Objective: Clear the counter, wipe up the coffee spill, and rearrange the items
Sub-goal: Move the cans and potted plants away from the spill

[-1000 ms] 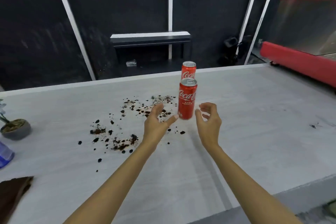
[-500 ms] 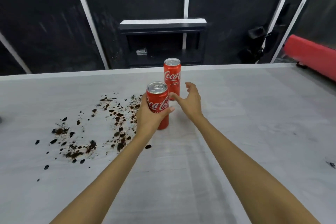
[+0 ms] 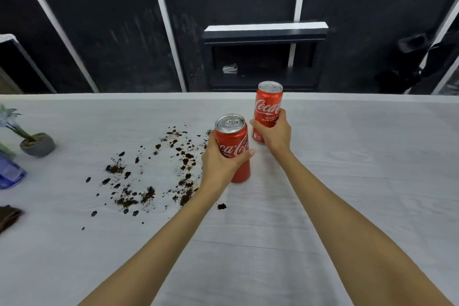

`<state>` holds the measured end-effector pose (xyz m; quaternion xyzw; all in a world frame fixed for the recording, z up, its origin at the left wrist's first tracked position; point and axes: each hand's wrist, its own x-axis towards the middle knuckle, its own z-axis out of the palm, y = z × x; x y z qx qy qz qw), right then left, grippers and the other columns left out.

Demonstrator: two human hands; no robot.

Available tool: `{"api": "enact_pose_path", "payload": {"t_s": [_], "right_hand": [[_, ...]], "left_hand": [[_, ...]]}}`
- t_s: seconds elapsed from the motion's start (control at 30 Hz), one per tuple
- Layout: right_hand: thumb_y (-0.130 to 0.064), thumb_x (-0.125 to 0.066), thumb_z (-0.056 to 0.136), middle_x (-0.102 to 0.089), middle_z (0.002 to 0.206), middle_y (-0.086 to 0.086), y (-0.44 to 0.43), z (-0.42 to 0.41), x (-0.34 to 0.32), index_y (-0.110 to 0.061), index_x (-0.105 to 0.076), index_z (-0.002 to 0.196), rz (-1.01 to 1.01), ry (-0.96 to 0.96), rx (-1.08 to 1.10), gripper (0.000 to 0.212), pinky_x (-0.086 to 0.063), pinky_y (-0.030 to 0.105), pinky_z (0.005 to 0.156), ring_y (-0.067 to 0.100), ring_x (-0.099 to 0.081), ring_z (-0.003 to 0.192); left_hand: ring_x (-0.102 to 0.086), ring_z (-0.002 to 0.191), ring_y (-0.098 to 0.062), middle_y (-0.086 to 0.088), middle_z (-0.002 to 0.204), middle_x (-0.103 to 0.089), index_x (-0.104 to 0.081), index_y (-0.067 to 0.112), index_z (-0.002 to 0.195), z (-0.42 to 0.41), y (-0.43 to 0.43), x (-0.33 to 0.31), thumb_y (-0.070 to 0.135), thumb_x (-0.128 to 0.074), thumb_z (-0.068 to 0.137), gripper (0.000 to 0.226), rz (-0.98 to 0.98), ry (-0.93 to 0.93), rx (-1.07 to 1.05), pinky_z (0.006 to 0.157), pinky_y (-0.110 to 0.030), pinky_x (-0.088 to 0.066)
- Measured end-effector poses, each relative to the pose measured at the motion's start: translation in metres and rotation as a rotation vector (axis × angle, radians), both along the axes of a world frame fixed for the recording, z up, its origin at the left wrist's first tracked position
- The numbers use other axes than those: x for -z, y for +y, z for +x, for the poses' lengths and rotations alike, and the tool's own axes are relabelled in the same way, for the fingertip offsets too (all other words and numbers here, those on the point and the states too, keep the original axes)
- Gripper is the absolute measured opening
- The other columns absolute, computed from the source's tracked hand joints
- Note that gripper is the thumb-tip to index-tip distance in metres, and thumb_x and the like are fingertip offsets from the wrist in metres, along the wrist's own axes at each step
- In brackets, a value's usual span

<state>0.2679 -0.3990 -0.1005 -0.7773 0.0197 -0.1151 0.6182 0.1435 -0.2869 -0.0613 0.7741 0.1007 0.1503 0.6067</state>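
Pale grey tabletop [image 3: 347, 181], dark coffee spill [image 3: 149, 176]: left hand [image 3: 219, 164] grips nearer red aluminium cola can [image 3: 233, 141], right hand [image 3: 274, 133] the farther can [image 3: 267, 107] (fingers [image 3: 247, 153] wrapped); best lifted straight up.

I count two cans: near can [image 3: 233, 136], far can [image 3: 267, 102]. Two hands: left hand [image 3: 218, 164], right hand [image 3: 273, 134]. One potted plant [image 3: 37, 146], one blue container [image 3: 10, 176], one brown cloth [image 3: 7, 216], one clear cup [image 3: 229, 69], one scattered coffee spill [image 3: 129, 196].
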Motion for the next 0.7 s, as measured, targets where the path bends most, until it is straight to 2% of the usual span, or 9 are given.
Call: {"api": "enact_pose_path", "payload": {"t_s": [0.07, 0.13, 0.2, 0.33, 0.43, 0.5, 0.6, 0.7], "right_hand": [[-0.036, -0.076, 0.07, -0.057, 0.125, 0.005, 0.006, -0.005, -0.007, -0.016, -0.042, 0.124, 0.025, -0.013, 0.016, 0.067, -0.041, 0.028, 0.086, 0.021, -0.056, 0.111], [-0.039, -0.076, 0.069, -0.058, 0.125, 0.004, 0.015, -0.011, -0.018, -0.016, -0.043, 0.124, 0.01, -0.046, -0.01, 0.068, -0.041, 0.028, 0.085, 0.019, -0.056, 0.109], [-0.04, -0.076, 0.069, -0.058, 0.124, 0.003, 0.027, -0.019, -0.029, -0.016, -0.043, 0.125, -0.03, -0.091, -0.067, 0.069, -0.043, 0.03, 0.086, 0.015, -0.055, 0.104], [-0.04, -0.077, 0.067, -0.06, 0.117, -0.001, 0.065, -0.041, -0.043, -0.018, -0.045, 0.124, -0.082, -0.149, -0.196, 0.068, -0.047, 0.028, 0.084, 0.009, -0.055, 0.094], [-0.04, -0.078, 0.067, -0.057, 0.11, -0.007, 0.11, -0.063, -0.047, -0.018, -0.045, 0.124, -0.085, -0.15, -0.274, 0.069, -0.043, 0.017, 0.075, 0.003, -0.053, 0.086], [-0.041, -0.077, 0.067, -0.058, 0.114, -0.005, 0.144, -0.078, -0.046, -0.018, -0.045, 0.124, -0.09, -0.147, -0.327, 0.069, -0.037, 0.01, 0.067, -0.001, -0.051, 0.083], [-0.041, -0.077, 0.067, -0.06, 0.12, 0.001, 0.203, -0.1, -0.045, -0.018, -0.044, 0.124, -0.084, -0.147, -0.422, 0.07, -0.039, 0.013, 0.072, 0.003, -0.051, 0.087], [-0.042, -0.078, 0.066, -0.06, 0.122, 0.001, 0.271, -0.126, -0.046, -0.018, -0.043, 0.126, -0.094, -0.137, -0.493, 0.073, -0.041, 0.018, 0.076, 0.004, -0.051, 0.09]], "left_hand": [[-0.055, 0.097, -0.009, 0.012, 0.102, -0.056, -0.044, 0.024, 0.122, -0.003, 0.011, -0.005, 0.027, -0.084, 0.058, 0.076, -0.04, 0.0, -0.036, 0.08, -0.022, -0.043], [-0.056, 0.106, -0.016, 0.003, 0.114, -0.059, -0.044, 0.022, 0.124, -0.007, 0.027, -0.012, 0.025, -0.083, 0.059, 0.077, -0.093, 0.002, -0.072, 0.09, -0.034, -0.046], [-0.055, 0.108, -0.018, 0.0, 0.12, -0.058, -0.043, 0.022, 0.126, -0.014, 0.047, -0.021, 0.024, -0.083, 0.06, 0.077, -0.114, -0.01, -0.114, 0.094, -0.039, -0.045], [-0.054, 0.108, -0.019, -0.002, 0.121, -0.057, -0.041, 0.022, 0.128, -0.033, 0.101, -0.037, 0.019, -0.081, 0.062, 0.077, -0.12, -0.047, -0.23, 0.094, -0.04, -0.043], [-0.052, 0.113, -0.021, -0.003, 0.126, -0.055, -0.04, 0.021, 0.13, -0.053, 0.151, -0.043, 0.017, -0.08, 0.064, 0.078, -0.127, -0.065, -0.32, 0.096, -0.042, -0.042], [-0.052, 0.114, -0.021, -0.002, 0.126, -0.055, -0.039, 0.021, 0.13, -0.069, 0.187, -0.045, 0.015, -0.08, 0.063, 0.079, -0.134, -0.085, -0.369, 0.094, -0.04, -0.043], [-0.05, 0.114, -0.019, 0.001, 0.124, -0.053, -0.038, 0.021, 0.131, -0.095, 0.243, -0.047, 0.015, -0.08, 0.064, 0.08, -0.139, -0.095, -0.46, 0.094, -0.04, -0.041], [-0.049, 0.119, -0.022, -0.002, 0.131, -0.051, -0.036, 0.021, 0.133, -0.121, 0.302, -0.046, 0.015, -0.079, 0.065, 0.081, -0.137, -0.087, -0.536, 0.1, -0.046, -0.04]]}}
